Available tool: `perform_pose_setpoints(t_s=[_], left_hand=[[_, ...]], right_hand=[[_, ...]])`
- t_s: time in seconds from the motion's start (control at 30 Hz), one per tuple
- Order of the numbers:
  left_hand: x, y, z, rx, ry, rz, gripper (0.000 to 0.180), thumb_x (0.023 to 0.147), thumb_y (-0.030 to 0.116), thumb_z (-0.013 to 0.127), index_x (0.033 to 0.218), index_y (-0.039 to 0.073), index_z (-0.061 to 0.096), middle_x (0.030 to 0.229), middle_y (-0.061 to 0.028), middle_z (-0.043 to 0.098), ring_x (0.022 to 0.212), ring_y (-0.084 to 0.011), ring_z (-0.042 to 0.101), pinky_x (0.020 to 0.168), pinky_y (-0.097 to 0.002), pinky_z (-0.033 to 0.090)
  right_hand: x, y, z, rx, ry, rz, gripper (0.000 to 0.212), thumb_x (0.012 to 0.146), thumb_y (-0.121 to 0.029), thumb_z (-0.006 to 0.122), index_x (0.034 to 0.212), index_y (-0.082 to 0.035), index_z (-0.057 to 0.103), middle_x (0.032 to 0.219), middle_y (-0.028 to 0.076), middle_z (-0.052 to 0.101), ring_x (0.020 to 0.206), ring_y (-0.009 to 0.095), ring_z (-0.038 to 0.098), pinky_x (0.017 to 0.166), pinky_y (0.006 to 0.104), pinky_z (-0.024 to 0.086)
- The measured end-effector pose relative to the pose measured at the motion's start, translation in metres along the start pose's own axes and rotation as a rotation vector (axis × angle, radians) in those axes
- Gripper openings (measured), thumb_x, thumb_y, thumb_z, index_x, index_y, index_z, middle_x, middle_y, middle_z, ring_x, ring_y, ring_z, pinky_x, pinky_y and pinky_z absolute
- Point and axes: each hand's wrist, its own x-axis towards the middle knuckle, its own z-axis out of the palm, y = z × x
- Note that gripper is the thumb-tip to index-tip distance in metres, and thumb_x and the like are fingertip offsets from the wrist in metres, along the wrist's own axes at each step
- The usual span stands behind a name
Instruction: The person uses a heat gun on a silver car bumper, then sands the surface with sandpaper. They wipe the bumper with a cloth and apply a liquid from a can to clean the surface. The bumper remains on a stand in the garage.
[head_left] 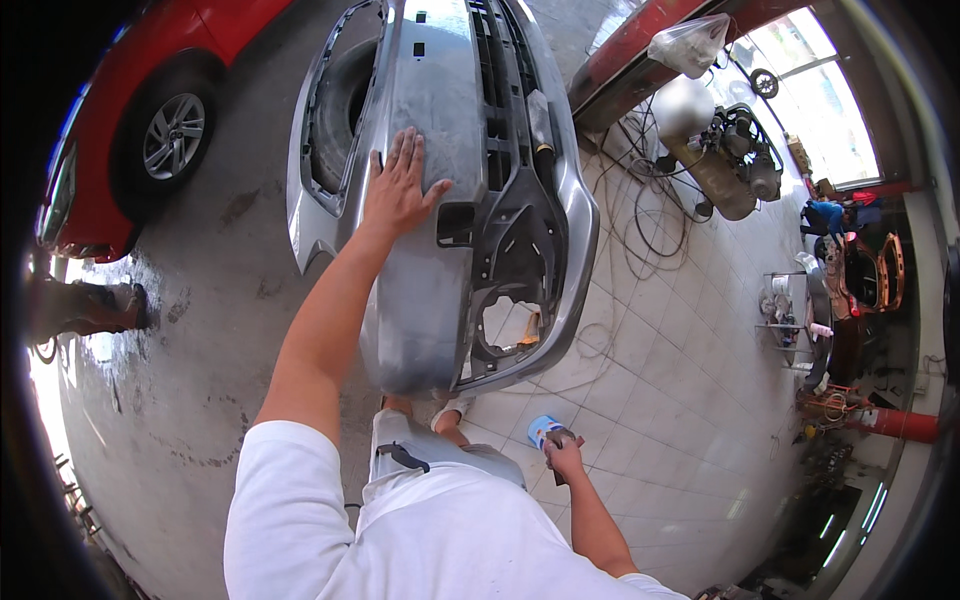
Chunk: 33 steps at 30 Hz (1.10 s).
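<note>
A grey car bumper [420,330] stretches out in front of me, its surface dusty and patchy with sanding marks. My left hand [398,190] lies flat on it, fingers stretched out and thumb apart, above a square dark opening. Low on the right, away from the bumper, my right hand [566,453] is closed round something with a dark flat part. A blue-and-white can [543,430] shows right at its fingers; whether the hand grips the can itself is hard to make out.
A tyre [340,120] shows through the bumper's opening. At left stand a red car [110,120] and another person's leg [95,308]. An air compressor [715,165], loose hoses [640,235] and a red post [640,70] are at far right. A wire rack [790,310] stands farther right.
</note>
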Motion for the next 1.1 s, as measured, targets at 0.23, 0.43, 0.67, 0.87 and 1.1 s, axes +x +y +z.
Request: perform_pose_setpoints(t_s=[0.23,0.43,0.67,0.87,1.1], left_hand=[[0.032,-0.004,-0.001,-0.045,-0.048,-0.064,0.093,0.101,0.073,0.031,0.164,0.006,0.021,0.173,-0.0087,0.015,0.161,-0.0236,0.009,0.128,-0.0559,0.008],[-0.061,0.007,0.008,-0.119,0.063,-0.001,0.088,0.102,0.066,0.037,0.164,0.005,0.020,0.173,-0.0091,0.015,0.161,-0.0244,0.009,0.127,-0.0581,0.008],[-0.154,0.012,0.007,-0.242,0.074,-0.060,0.084,0.099,0.051,0.057,0.163,0.006,0.027,0.171,-0.0109,0.022,0.160,-0.0266,0.014,0.127,-0.0581,0.010],[-0.203,0.010,0.029,-0.602,0.215,-0.664,0.095,0.094,0.058,0.064,0.162,0.004,0.025,0.169,-0.0228,0.019,0.156,-0.0372,0.023,0.123,-0.0555,0.022],[-0.179,-0.040,0.026,-1.139,-0.026,-1.039,0.088,0.085,0.073,0.066,0.118,-0.008,0.069,0.112,-0.0291,0.071,0.110,-0.0441,0.067,0.098,-0.0466,0.050]], right_hand=[[0.018,-0.011,-0.012,-0.164,0.136,-0.283,0.024,0.101,-0.023,0.063,0.111,-0.002,0.070,0.072,0.008,0.064,0.055,0.014,0.060,0.048,0.0315,0.050],[-0.035,-0.277,-0.009,-0.146,0.118,-0.592,0.024,0.101,-0.025,0.064,0.100,-0.001,0.065,0.073,0.012,0.069,0.065,0.022,0.070,0.062,0.0379,0.052],[-0.044,-0.556,0.060,-0.433,0.205,-1.083,0.032,0.098,-0.033,0.066,0.102,-0.001,0.068,0.090,0.025,0.072,0.091,0.047,0.069,0.080,0.0512,0.053],[-0.011,-0.622,0.098,-0.613,0.242,-1.003,0.037,0.099,-0.038,0.064,0.101,-0.002,0.070,0.084,0.018,0.074,0.082,0.038,0.073,0.078,0.0471,0.057],[-0.032,-0.633,0.104,-0.550,0.173,-0.750,0.037,0.102,-0.040,0.061,0.103,-0.003,0.070,0.073,0.009,0.071,0.058,0.019,0.069,0.062,0.0367,0.057]])
